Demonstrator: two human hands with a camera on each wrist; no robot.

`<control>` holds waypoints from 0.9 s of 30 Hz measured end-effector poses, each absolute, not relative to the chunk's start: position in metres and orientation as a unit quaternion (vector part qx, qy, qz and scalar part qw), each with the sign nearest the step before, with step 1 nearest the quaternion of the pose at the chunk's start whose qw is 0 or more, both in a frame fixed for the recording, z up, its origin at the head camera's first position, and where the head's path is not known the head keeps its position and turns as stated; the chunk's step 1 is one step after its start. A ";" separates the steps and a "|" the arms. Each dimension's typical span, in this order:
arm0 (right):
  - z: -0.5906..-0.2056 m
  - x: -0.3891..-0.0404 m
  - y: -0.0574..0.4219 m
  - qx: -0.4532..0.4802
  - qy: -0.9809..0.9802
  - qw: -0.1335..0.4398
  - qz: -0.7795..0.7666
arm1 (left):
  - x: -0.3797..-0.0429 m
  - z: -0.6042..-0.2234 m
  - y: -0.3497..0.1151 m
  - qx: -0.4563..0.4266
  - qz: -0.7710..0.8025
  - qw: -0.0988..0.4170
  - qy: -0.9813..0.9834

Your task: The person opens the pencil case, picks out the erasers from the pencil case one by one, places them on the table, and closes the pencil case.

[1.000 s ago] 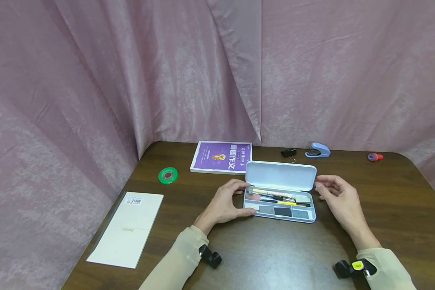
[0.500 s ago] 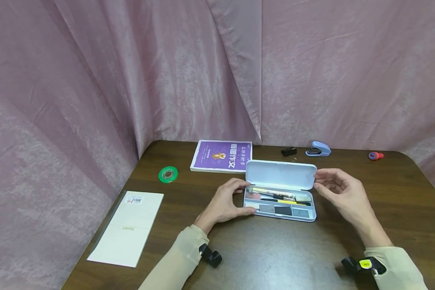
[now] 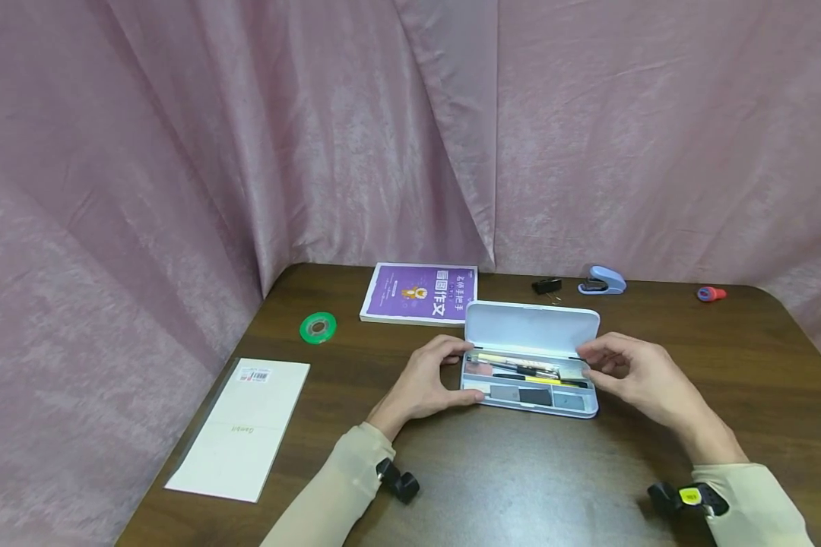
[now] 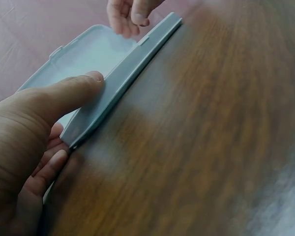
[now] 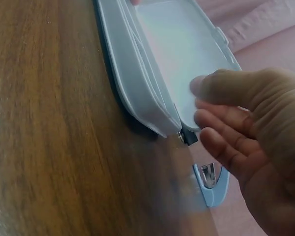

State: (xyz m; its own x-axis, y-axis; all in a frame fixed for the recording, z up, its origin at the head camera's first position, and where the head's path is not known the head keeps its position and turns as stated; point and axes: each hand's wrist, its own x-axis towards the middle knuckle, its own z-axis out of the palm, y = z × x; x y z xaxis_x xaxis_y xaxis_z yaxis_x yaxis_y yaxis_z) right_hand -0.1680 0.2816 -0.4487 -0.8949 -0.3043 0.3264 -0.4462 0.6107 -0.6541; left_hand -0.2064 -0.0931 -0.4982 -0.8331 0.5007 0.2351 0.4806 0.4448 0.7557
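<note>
A pencil case [image 3: 530,410] lies between the left hand [image 3: 419,384] and right hand [image 3: 646,380], lid [image 3: 530,328] raised, pens [image 3: 542,381] inside. The left hand grips its left end, thumb in front, fingers behind. The right hand, empty with loosely bent fingers, is at the other end; contact is unclear. Beyond the hands are a book [image 3: 419,295], clip [image 3: 546,286] and stapler [image 3: 607,279]; left of them, a notebook [image 3: 239,433].

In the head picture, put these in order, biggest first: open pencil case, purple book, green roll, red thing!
1. Open pencil case
2. Purple book
3. Green roll
4. Red thing
</note>
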 end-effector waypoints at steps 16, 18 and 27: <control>-0.448 -0.177 0.277 0.266 -0.924 0.108 0.254 | -0.207 -0.498 -0.092 0.285 0.437 0.015 0.853; -0.447 -0.177 0.275 0.258 -0.929 0.097 0.248 | -0.207 -0.498 -0.092 0.286 0.436 0.014 0.853; -0.437 -0.181 0.260 0.231 -0.952 0.019 0.200 | -0.208 -0.497 -0.093 0.287 0.439 0.015 0.851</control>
State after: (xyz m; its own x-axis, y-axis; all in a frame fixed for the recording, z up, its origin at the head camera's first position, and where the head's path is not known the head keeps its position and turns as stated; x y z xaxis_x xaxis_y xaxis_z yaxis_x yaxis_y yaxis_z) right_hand -0.1809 0.2596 -0.4373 -0.8925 -0.4325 0.1279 -0.4474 0.8130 -0.3726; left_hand -0.2078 -0.0926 -0.4971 -0.8349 0.5019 0.2259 0.4748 0.4492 0.7568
